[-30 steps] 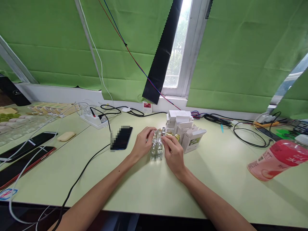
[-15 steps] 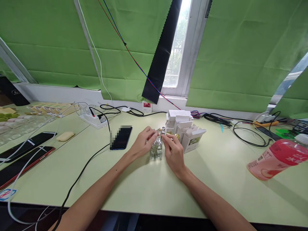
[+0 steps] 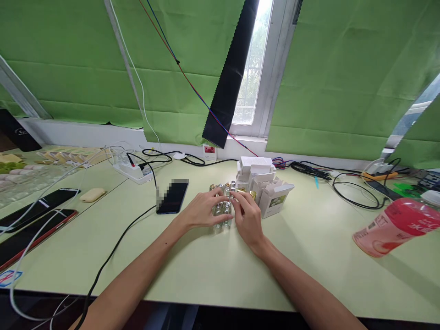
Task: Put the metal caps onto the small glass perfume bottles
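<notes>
1 view, head | left hand is now spreading thumb from fingers around the near glass bottles, seemingly steadying them | right hand is bunching its fingers, hold uncertain | clear, shiny-capped bottles are standing between the surface's front and back edges, beside angular white cardboard boxes

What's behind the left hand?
Small glass bottles: several tops show beyond the left hand, two nearer ones partly, above and below its thumb. The hand covers other parts; the full count can't be seen.
</notes>
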Demonstrator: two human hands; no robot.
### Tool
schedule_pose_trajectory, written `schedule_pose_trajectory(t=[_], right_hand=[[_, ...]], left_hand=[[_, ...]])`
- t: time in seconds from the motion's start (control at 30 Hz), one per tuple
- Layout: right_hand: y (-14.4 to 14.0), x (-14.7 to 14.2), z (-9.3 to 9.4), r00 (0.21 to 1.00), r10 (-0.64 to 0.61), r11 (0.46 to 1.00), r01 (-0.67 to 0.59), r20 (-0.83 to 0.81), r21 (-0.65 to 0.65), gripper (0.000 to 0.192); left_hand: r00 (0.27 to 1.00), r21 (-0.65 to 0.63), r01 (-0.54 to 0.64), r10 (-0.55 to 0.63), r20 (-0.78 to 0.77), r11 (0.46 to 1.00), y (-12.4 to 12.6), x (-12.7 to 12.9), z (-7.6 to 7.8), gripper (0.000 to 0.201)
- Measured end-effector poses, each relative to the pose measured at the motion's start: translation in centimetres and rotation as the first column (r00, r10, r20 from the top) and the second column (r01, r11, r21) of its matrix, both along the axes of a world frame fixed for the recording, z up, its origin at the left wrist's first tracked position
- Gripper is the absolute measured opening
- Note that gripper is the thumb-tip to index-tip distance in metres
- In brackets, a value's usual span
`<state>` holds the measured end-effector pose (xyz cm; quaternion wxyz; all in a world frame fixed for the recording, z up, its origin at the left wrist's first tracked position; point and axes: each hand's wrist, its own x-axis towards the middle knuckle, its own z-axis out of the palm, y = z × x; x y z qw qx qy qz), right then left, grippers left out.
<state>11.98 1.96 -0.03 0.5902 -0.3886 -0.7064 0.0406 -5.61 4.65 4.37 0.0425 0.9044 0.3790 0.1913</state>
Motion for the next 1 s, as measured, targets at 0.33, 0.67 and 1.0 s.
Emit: schedule_pose_trajectory(t=[0.33, 0.67, 1.0], right_hand=[[0.05, -0.09, -0.02, 0.999, 0.047, 0.999, -0.047, 0.007, -0.009, 0.017], [-0.06, -0.14, 0.08, 0.998, 0.06, 0.998, -0.06, 0.018, 0.005, 0.022], [-0.2, -0.17, 0.32, 0.996, 0.088, 0.996, -0.088, 0.014, 0.002, 0.021]], left_hand=[[1.0, -0.011, -0.013, 0.013, -0.013, 1.0, 0.2, 0.22, -0.51, 0.039], [0.999, -0.021, -0.003, 0.003, 0.04, 1.0, 0.2, 0.26, -0.52, 0.039], [0.998, -0.042, 0.01, -0.007, 0.067, 0.999, 0.11, 0.37, -0.34, 0.041]])
